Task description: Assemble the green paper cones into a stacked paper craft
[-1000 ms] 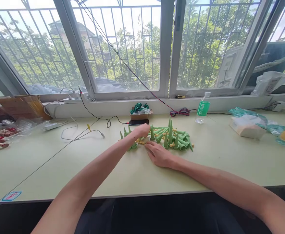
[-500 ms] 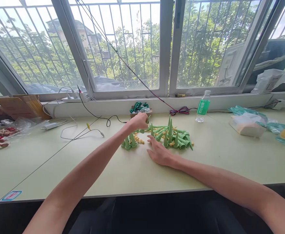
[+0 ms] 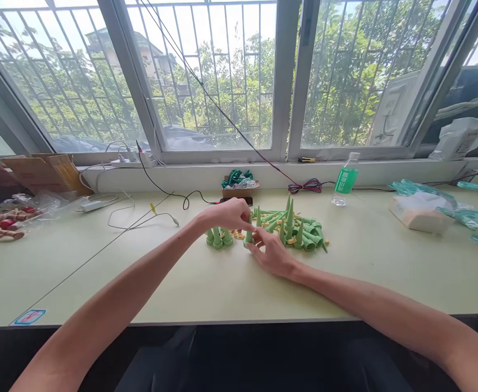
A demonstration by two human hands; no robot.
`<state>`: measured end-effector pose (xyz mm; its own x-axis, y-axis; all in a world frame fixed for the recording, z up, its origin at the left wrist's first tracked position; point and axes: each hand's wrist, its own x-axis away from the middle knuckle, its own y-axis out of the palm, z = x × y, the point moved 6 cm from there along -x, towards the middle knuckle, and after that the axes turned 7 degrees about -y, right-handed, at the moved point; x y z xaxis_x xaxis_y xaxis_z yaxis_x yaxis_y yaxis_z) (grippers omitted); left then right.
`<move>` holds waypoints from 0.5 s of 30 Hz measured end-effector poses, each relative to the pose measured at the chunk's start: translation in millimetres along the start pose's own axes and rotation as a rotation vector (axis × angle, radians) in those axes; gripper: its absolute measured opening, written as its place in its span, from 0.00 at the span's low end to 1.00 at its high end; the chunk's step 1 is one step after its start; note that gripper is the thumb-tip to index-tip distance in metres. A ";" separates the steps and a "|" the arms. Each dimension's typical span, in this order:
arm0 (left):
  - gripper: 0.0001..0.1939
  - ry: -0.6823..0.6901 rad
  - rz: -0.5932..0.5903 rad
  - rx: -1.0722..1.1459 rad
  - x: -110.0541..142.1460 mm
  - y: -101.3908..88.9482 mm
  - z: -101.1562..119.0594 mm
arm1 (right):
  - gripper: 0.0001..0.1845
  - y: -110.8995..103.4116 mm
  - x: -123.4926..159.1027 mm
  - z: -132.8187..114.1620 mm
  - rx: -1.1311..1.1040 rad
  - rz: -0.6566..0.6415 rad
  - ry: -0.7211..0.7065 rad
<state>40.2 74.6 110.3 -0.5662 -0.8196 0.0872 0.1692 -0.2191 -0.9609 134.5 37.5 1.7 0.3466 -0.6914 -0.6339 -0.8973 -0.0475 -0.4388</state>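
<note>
Pale table [image 3: 198, 294] set under barred windows [image 3: 231, 81], daylight coming in. One green cone [image 3: 249, 238] upright between the wearer's two hands, near mid-table. Left hand [image 3: 231, 215]: grip closed on its upper part, from above. Right hand [image 3: 275, 256]: grip round its base, thumb on the near side. Count: three cones visible in a tight standing cluster [image 3: 216, 239] just left; to the right, a pile [image 3: 310, 239] with at least four upright, others lying overlapped, too tangled to tally. Small yellow pieces [image 3: 239, 236] near the held cone and in the pile, number unclear. Behind: one bottle [image 3: 345, 182], one cardboard box [image 3: 239, 193]. Table's front edge straight, well apart from both hands; broad strip of surface between. Cones look plastic, tapered, collared at the base, some showing hollow ends. Tabletop smooth; bottle transparent, green label.
</note>
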 end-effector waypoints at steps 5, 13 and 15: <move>0.13 0.031 0.252 -0.045 7.1 -37.4 -27.5 | 0.03 -1.0 1.3 0.3 0.188 -0.009 -0.029; 0.25 -0.141 0.527 0.289 24.5 -19.1 -109.1 | 0.04 3.3 5.1 7.2 0.315 -0.099 -0.015; 0.26 -0.141 0.533 0.375 27.6 -4.8 -118.4 | 0.03 3.7 5.5 7.9 0.343 -0.109 -0.006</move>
<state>-71.7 115.8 86.2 -0.2211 -0.9224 -0.3167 0.6802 0.0869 -0.7279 135.3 39.3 -8.4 0.4379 -0.6915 -0.5745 -0.7114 0.1242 -0.6918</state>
